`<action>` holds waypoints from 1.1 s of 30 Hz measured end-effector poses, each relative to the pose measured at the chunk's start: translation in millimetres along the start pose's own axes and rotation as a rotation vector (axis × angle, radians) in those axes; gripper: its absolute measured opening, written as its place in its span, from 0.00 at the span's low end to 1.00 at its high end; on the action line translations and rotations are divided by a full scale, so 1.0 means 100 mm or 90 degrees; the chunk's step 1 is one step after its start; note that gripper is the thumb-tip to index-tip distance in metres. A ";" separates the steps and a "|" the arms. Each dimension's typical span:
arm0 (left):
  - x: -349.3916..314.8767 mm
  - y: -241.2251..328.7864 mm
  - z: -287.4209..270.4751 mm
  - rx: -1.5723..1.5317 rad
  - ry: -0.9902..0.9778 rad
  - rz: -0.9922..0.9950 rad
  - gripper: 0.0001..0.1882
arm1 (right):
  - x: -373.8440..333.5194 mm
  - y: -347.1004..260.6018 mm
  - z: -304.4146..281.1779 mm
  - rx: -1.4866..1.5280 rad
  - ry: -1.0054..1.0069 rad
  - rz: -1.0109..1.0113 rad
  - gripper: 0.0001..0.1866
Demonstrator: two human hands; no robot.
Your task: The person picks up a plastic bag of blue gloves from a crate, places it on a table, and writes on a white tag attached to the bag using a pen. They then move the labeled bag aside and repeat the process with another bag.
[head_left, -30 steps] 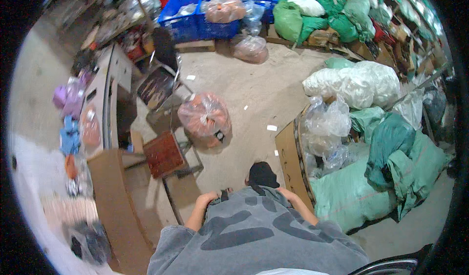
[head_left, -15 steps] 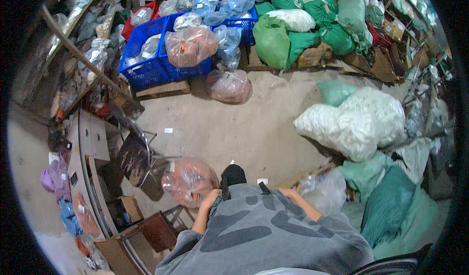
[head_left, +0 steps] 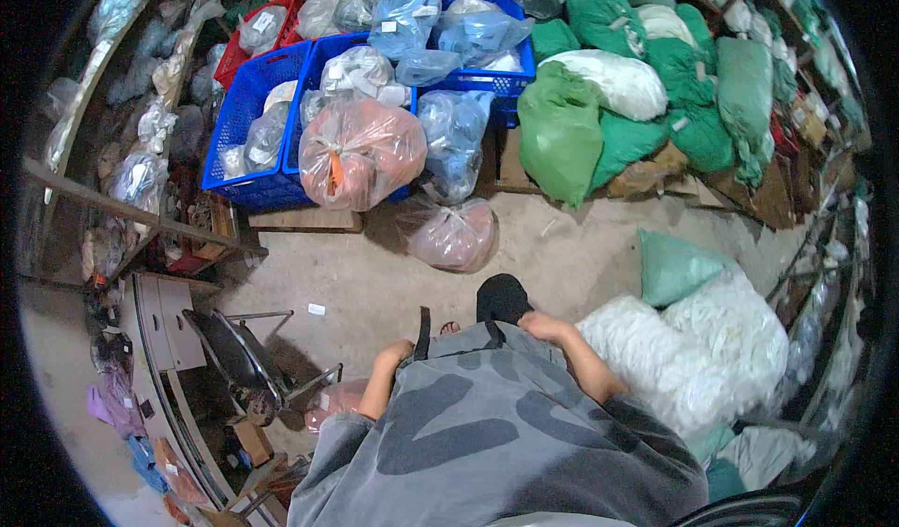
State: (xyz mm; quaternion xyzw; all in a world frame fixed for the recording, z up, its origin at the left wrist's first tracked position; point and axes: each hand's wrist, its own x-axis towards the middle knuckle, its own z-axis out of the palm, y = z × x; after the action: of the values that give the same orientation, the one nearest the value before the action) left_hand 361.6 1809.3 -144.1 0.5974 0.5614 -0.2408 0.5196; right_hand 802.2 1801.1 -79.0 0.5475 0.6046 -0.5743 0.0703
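Clear plastic sacks [head_left: 361, 152] with small white labels [head_left: 390, 27] fill the blue crates [head_left: 257, 119] ahead; green sacks [head_left: 560, 133] pile beside them, white sacks [head_left: 693, 349] lie rightward.

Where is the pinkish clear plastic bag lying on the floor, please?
The pinkish clear plastic bag lies centre-frame in the head view, on the concrete floor just below the blue plastic crates.

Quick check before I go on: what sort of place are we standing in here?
Most likely a storeroom or sorting area for bagged goods. Blue plastic crates stuffed with clear plastic bags stand against the back, green woven sacks are heaped to the right, and white bulging sacks lie on the bare concrete floor.
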 end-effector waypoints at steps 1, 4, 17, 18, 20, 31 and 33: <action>0.21 0.01 -0.07 -0.030 -0.028 -0.029 0.19 | 0.28 -0.10 -0.47 -0.093 -0.009 0.070 0.23; 0.55 0.11 -0.22 -0.104 0.003 -0.085 0.22 | 1.18 -0.45 -1.94 -0.162 0.190 -0.042 0.27; 0.58 3.05 -1.36 -0.479 0.082 -0.350 0.21 | 5.18 -1.76 -4.63 -0.489 0.183 -0.148 0.37; 0.61 3.15 -1.57 -0.512 0.158 -0.360 0.22 | 5.20 -1.72 -4.69 -0.492 0.158 -0.113 0.36; 0.82 3.27 -2.02 -0.536 0.240 -0.347 0.22 | 5.13 -1.66 -4.82 -0.436 0.118 -0.050 0.32; 1.77 4.20 -3.69 -0.381 0.686 0.225 0.37 | 3.19 -1.63 -4.90 -0.195 -0.098 -0.458 0.16; 1.84 4.22 -3.58 -0.277 0.747 0.150 0.22 | 3.02 -1.78 -4.90 -0.321 -0.211 -0.472 0.19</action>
State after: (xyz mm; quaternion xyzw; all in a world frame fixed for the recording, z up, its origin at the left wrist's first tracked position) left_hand 690.7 2277.8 -33.3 0.5689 0.7189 0.3048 0.2582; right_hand 819.1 2400.8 -22.6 0.1616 0.8603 -0.4757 0.0866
